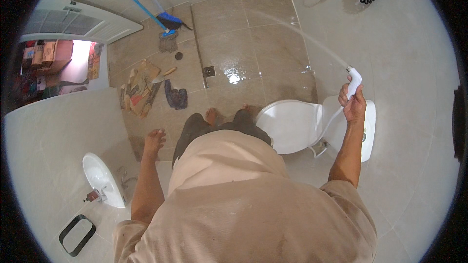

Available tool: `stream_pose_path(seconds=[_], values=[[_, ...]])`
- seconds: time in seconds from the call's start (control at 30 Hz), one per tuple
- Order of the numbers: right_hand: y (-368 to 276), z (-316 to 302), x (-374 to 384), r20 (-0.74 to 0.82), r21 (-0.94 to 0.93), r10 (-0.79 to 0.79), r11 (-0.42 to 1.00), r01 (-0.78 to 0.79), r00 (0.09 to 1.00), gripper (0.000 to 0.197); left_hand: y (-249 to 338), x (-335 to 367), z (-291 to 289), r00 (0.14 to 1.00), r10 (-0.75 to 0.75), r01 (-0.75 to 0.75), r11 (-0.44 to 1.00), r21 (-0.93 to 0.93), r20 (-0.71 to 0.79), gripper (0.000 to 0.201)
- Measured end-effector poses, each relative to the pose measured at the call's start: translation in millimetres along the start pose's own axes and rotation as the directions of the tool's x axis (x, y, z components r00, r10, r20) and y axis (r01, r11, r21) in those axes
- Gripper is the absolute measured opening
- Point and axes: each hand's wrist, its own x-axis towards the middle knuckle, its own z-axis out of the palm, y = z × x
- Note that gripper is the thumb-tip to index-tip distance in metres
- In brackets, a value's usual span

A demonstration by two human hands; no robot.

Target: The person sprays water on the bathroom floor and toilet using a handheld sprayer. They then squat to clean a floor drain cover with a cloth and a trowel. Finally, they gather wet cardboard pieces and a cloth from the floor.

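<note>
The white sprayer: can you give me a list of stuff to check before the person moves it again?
1. Sprayer gripped: ok, the right hand is wrapped around its handle.
2. Spray aimed away from the bare feet: ok, it shoots out toward the far side of the room.
3. Floor dry for walking: not ok, it shines wet in front of the person.
4. Left hand free: ok, it seems to hold nothing.
5. Floor drain uncovered: ok, nothing lies on top of it.
6. Water going down the drain: cannot tell from one picture.
</note>
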Motion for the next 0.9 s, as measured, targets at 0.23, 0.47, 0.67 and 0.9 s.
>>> stream_pose_path(seconds=[0.23, 0.47, 0.67, 0.9], values=[[2.2, -6.8, 2.8, 0.135, 0.052, -0.015, 0.999, 0.008, 0.991, 0.063, 19.0, -1.3, 3.0, 1.0, -0.026, 0.026, 0.999, 0.045, 0.002, 0.048], [3.9, -6.2, 3.8, 0.114, 0.021, -0.005, 1.0, 0.003, 0.993, 0.068, 23.6, -1.2, 6.4, 1.0, 0.004, -0.004, 0.999, 0.038, -0.002, 0.037], [0.6, -9.3, 8.3, 0.161, -0.016, 0.015, 1.0, -0.013, 0.987, 0.069, 15.0, 2.7, 4.8, 1.0, 0.026, -0.026, 1.0, -0.006, 0.015, 0.039], [0.1, -9.3, 13.1, 0.124, -0.058, 0.058, 0.997, -0.051, 0.991, 0.064, 13.4, -2.8, 9.2, 1.0, -0.009, 0.009, 1.0, 0.025, -0.007, 0.042]])
